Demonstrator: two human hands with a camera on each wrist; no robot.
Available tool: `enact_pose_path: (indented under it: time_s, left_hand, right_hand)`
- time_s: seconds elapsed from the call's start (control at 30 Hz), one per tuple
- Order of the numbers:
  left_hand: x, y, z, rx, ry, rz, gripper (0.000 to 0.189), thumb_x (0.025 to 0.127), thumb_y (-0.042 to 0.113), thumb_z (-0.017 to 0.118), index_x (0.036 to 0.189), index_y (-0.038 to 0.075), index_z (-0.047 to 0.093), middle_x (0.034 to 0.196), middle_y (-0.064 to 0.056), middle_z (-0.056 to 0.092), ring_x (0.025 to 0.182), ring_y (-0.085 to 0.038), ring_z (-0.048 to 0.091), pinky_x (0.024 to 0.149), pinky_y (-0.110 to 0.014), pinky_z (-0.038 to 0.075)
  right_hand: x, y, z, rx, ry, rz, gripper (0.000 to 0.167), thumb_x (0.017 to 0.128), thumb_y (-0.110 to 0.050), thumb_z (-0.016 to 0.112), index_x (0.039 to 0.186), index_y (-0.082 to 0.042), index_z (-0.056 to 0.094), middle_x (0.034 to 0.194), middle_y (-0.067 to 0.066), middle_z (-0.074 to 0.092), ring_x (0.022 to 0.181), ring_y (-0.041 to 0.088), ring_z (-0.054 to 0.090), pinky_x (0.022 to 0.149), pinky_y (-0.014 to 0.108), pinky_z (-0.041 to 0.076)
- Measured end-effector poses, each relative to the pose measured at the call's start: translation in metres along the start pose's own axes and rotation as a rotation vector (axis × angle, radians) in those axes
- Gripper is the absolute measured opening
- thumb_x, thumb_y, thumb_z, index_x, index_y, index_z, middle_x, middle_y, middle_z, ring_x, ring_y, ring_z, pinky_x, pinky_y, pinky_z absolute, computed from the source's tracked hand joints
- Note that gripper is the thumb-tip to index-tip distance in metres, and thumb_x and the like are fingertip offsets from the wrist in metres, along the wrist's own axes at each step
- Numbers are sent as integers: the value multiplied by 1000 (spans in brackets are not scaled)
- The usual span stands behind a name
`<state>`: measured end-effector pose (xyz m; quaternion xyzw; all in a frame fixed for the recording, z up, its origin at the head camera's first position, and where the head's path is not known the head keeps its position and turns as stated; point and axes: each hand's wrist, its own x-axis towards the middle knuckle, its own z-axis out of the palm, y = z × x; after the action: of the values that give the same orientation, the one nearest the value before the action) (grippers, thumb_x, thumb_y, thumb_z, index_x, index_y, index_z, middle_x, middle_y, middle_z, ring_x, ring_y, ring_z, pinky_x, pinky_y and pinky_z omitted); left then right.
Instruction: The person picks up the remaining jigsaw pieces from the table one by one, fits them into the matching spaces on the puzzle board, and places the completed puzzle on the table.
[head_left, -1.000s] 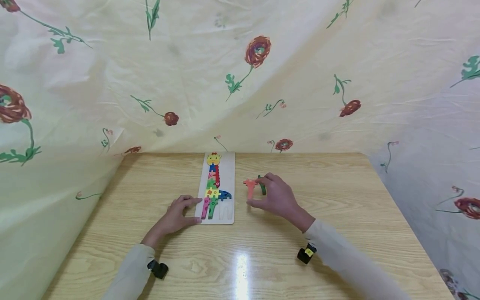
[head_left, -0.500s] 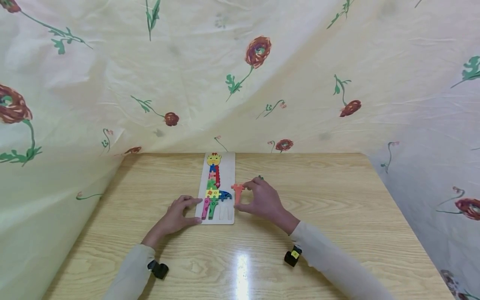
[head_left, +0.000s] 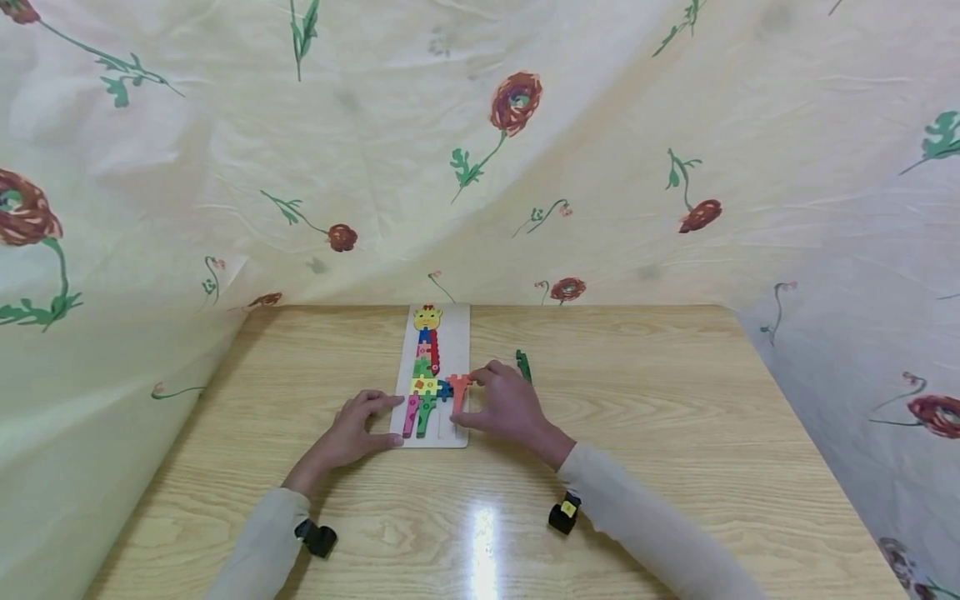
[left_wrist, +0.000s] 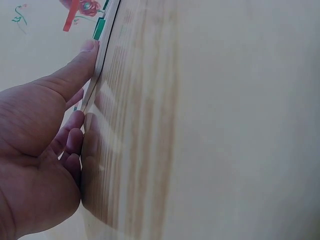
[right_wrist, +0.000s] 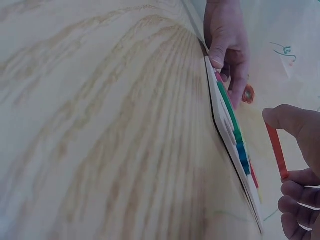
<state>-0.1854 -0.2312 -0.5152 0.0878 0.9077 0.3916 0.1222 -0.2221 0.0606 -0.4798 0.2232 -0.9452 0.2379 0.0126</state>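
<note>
Between the thumb and index finger of my right hand (head_left: 506, 408) is a coral-orange puzzle piece (head_left: 458, 393), a leg with a knobbed top. The right wrist view shows this orange piece (right_wrist: 277, 150) edge-on, raised above the board. Below it lies a white puzzle board (head_left: 453, 333) with a colourful giraffe: yellow head, blue, pink and green neck, red mane, yellow body, pink and green front legs. A blue rear piece (head_left: 444, 389) is partly hidden by the orange one. My left hand (head_left: 352, 429) rests at the board's left edge, thumb and index finger spread, touching it.
A dark green puzzle piece (head_left: 523, 367) lies on the wooden table (head_left: 637, 375) to the right of the board, just beyond my right hand. A flower-printed cloth (head_left: 360, 167) hangs behind the table and along its sides.
My right hand has carried the orange puzzle piece leftward from beside the green piece to over the board's right part. The green piece is uncovered now. My left hand has stayed in place.
</note>
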Motion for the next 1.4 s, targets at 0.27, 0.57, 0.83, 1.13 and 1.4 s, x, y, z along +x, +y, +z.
enact_pose_path:
  time_s: [0.27, 0.57, 0.83, 1.13, 1.4]
  left_hand:
    - [-1, 2, -1, -9, -2, -5, 65, 87, 31, 83, 147, 21, 58, 145, -11, 47, 130, -32, 38, 110, -59, 33]
    - [-2, 3, -2, 0, 0, -6, 64, 88, 31, 82, 146, 20, 58, 145, -12, 47, 130, -33, 38, 110, -60, 33]
    - [-1, 3, -2, 0, -1, -3, 64, 88, 32, 82, 146, 19, 58, 145, -12, 47, 130, -33, 38, 110, -59, 31]
    - [-2, 3, -3, -4, -2, 2, 64, 88, 31, 83, 146, 20, 59, 144, -11, 47, 131, -33, 38, 110, -60, 32]
    - [-2, 2, -3, 1, -3, 10, 64, 88, 31, 82, 147, 18, 58, 145, -13, 47, 131, -35, 38, 110, -61, 30]
  right_hand:
    - [2, -5, 11, -41, -17, -10, 72, 74, -61, 85, 122, -8, 73, 103, 1, 63, 80, 12, 51, 70, 25, 48]
    - [1, -13, 15, -13, -65, 12, 73, 75, -60, 85, 124, -7, 72, 105, 2, 63, 81, 13, 52, 70, 25, 49]
    - [-2, -14, 19, 5, -77, 8, 72, 75, -59, 85, 123, -6, 73, 100, 0, 60, 79, 13, 50, 67, 25, 46]
    - [-2, -13, 24, 17, -98, 16, 72, 74, -58, 85, 124, -7, 73, 102, 1, 61, 81, 14, 51, 68, 27, 46]
    - [-2, -13, 26, 2, -104, 16, 74, 74, -60, 85, 125, -8, 72, 102, 0, 61, 80, 14, 50, 66, 26, 44]
